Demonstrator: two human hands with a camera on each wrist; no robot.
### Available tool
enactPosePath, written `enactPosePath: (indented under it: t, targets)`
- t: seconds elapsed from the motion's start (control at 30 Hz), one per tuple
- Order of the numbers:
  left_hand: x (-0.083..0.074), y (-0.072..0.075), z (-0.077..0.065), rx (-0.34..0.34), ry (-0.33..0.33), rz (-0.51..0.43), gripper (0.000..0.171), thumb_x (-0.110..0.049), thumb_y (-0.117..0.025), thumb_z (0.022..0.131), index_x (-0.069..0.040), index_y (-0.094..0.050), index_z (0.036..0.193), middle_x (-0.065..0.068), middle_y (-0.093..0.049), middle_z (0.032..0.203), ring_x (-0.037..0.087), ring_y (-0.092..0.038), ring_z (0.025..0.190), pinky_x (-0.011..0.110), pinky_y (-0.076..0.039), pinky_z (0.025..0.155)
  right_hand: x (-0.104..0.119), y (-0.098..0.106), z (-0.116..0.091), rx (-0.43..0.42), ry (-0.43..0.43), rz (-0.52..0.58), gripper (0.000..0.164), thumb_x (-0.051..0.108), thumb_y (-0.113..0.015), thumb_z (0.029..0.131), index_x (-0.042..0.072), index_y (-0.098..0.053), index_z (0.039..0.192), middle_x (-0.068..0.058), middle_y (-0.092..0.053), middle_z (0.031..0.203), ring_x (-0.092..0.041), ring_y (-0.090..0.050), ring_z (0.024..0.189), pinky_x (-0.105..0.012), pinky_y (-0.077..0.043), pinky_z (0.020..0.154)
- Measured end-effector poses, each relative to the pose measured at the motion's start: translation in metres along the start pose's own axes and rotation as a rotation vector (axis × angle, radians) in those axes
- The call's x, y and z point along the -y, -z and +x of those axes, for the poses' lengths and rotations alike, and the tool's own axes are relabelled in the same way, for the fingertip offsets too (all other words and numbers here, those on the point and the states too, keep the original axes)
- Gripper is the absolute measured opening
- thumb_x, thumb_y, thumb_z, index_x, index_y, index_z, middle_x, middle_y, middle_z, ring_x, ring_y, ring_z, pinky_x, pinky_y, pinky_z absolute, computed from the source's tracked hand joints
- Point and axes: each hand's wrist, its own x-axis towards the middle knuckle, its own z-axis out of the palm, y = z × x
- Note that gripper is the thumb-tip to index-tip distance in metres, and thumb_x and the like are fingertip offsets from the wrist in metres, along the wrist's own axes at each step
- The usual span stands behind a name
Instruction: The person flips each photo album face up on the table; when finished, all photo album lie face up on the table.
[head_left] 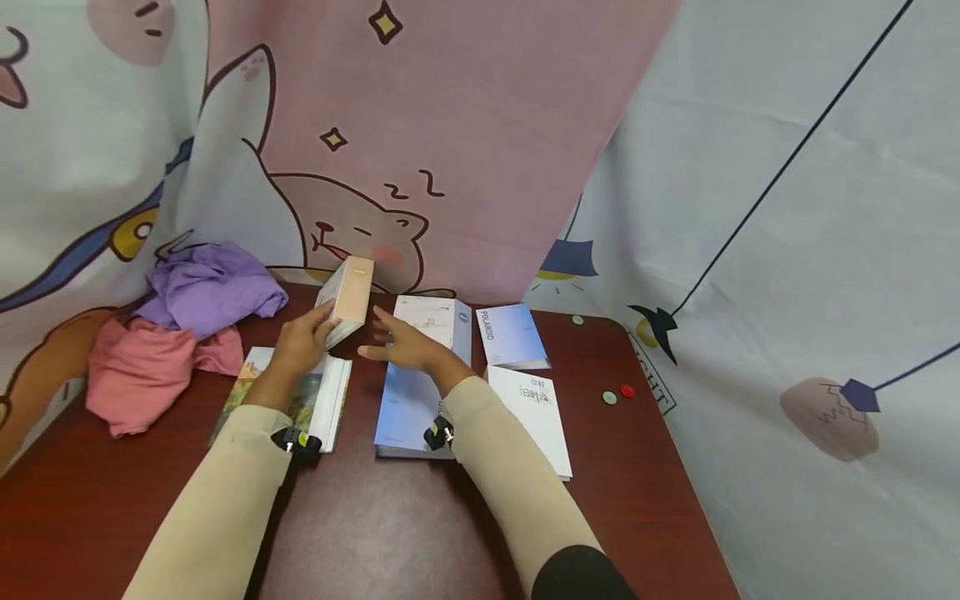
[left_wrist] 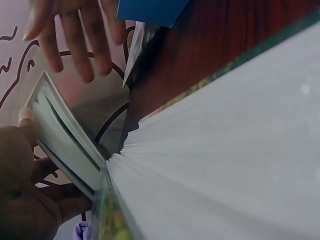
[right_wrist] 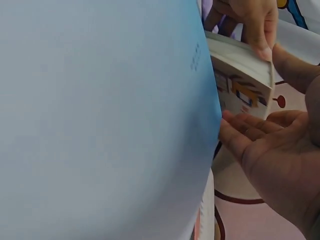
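Note:
My left hand [head_left: 300, 340] grips a small thick book [head_left: 354, 293] by its near left side, raised at the back of the table. The book has a pale orange spine, and its page edges show in the left wrist view [left_wrist: 65, 135]. To its right, my right hand [head_left: 405, 340] reaches toward it with the fingers spread and mostly straight. In the right wrist view the fingers of that hand [right_wrist: 272, 155] lie close under the book's printed cover [right_wrist: 245, 95]; contact is unclear. A thick book with a green picture cover [head_left: 330, 400] lies beneath my left wrist.
Under my right forearm lies a large blue-and-white album [head_left: 408, 408]. Right of it are a small blue POLAROID album [head_left: 517, 335] and a white book [head_left: 536, 417]. Purple cloth [head_left: 213, 287] and pink cloth [head_left: 142, 371] are heaped at left. A red disc [head_left: 627, 390] lies at right.

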Motion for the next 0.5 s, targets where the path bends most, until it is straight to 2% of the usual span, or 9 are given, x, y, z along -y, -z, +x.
enactPosePath:
  t: [0.17,0.3,0.37,0.43,0.5]
  targets:
    - [0.002,-0.002,-0.001,-0.032,-0.019,-0.038,0.051,-0.031,-0.054,0.116,-0.011,-0.051,0.163,0.032,-0.058,0.151,0.059,-0.056,0.141,0.072,-0.043,0.117,0.008,-0.008,0.005,0.045,0.060,0.149,0.105,0.025,-0.076,0.104,0.033,-0.001,0.177,-0.001,-0.014,0.186,-0.030,-0.033,0.168,-0.048,-0.039,0.132]
    - [0.000,-0.002,-0.001,-0.050,-0.029,-0.065,0.055,-0.033,-0.050,0.117,-0.017,-0.040,0.170,0.030,-0.056,0.156,0.059,-0.053,0.144,0.072,-0.040,0.120,0.013,-0.010,0.007,0.054,0.093,0.250,0.113,0.003,-0.075,0.101,0.035,0.003,0.177,0.000,-0.009,0.186,-0.034,-0.029,0.168,-0.049,-0.043,0.128]
    - [-0.001,-0.002,-0.002,-0.051,-0.035,-0.069,0.057,-0.034,-0.047,0.118,-0.021,-0.035,0.172,0.029,-0.052,0.159,0.059,-0.051,0.145,0.071,-0.039,0.122,0.014,-0.010,0.007,0.059,0.100,0.301,0.117,-0.014,-0.068,0.097,0.034,0.004,0.177,-0.003,-0.008,0.186,-0.035,-0.029,0.168,-0.045,-0.052,0.119]
    - [-0.002,-0.001,-0.002,-0.044,-0.032,-0.075,0.056,-0.034,-0.044,0.119,-0.022,-0.033,0.172,0.029,-0.050,0.160,0.059,-0.050,0.146,0.071,-0.038,0.123,0.015,-0.009,0.008,0.069,0.104,0.340,0.122,-0.025,-0.059,0.092,0.035,0.004,0.176,-0.003,-0.007,0.186,-0.035,-0.030,0.168,-0.037,-0.058,0.104]
    - [-0.003,0.000,-0.003,-0.034,-0.026,-0.088,0.055,-0.034,-0.044,0.119,-0.023,-0.034,0.172,0.030,-0.048,0.161,0.058,-0.048,0.148,0.071,-0.036,0.125,0.014,-0.009,0.008,0.086,0.115,0.369,0.125,-0.032,-0.052,0.088,0.037,0.004,0.176,-0.002,-0.005,0.187,-0.036,-0.030,0.168,-0.033,-0.057,0.087]
